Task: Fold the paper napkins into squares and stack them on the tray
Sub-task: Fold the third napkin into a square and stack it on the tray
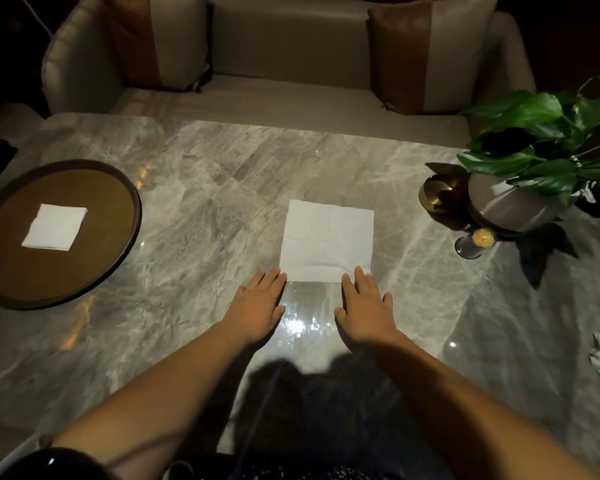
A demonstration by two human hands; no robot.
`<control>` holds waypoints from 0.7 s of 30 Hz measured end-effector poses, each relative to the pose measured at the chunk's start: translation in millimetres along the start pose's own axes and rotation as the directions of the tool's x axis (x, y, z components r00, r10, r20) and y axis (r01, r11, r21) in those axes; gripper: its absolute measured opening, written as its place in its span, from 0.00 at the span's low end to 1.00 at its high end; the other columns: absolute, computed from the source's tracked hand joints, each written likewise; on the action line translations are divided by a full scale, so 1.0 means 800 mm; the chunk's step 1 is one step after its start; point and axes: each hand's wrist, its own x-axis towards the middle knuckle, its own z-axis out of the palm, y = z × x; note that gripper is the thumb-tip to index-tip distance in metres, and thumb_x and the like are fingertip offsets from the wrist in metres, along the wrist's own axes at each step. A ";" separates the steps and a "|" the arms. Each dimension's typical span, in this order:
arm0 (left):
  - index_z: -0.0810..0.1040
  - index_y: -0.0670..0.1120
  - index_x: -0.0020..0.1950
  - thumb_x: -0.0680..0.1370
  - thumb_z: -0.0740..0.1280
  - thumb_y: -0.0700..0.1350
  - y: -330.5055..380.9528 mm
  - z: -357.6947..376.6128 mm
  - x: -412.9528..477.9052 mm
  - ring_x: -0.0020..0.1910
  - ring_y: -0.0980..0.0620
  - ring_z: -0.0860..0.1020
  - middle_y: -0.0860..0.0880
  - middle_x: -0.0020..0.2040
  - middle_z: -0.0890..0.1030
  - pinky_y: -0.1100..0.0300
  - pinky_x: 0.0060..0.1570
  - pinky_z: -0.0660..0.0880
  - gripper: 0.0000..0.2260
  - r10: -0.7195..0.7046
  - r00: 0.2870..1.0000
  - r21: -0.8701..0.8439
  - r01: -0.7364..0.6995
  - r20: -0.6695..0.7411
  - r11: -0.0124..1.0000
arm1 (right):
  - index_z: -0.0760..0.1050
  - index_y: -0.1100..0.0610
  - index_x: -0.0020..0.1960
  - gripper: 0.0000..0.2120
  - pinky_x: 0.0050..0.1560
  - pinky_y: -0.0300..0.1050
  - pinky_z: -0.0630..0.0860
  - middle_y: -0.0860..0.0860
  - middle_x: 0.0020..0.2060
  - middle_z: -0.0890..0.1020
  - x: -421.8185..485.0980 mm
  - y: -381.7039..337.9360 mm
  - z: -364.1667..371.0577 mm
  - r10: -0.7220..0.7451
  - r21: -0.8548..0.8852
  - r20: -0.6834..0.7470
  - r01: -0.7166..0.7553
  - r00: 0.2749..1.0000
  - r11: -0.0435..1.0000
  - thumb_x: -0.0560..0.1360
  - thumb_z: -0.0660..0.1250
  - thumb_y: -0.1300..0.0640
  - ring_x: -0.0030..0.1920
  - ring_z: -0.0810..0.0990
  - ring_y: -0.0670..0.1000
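Two hands laid flat on grey marble table (194, 188), fingers straight, nothing gripped. Left hand (258, 301) fingertips placed at near-left corner of flat white square paper napkin (326, 239) at table centre; right hand (366, 306) fingertips overlapped onto near-right corner. One small folded white napkin square (54, 227) seen lying on round dark-brown tray (104, 188), well apart at left. Potted green plant (534, 154) and small glass candle (476, 241) seen at right.
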 end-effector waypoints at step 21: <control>0.60 0.50 0.78 0.81 0.63 0.51 0.013 0.005 -0.005 0.79 0.43 0.53 0.52 0.81 0.52 0.41 0.72 0.61 0.26 -0.080 0.987 -0.087 0.068 -0.142 0.994 | 0.69 0.53 0.71 0.23 0.74 0.58 0.65 0.54 0.77 0.62 0.017 0.042 -0.017 -0.117 0.099 -0.227 0.143 0.967 0.985 0.77 0.67 0.51 0.76 0.62 0.58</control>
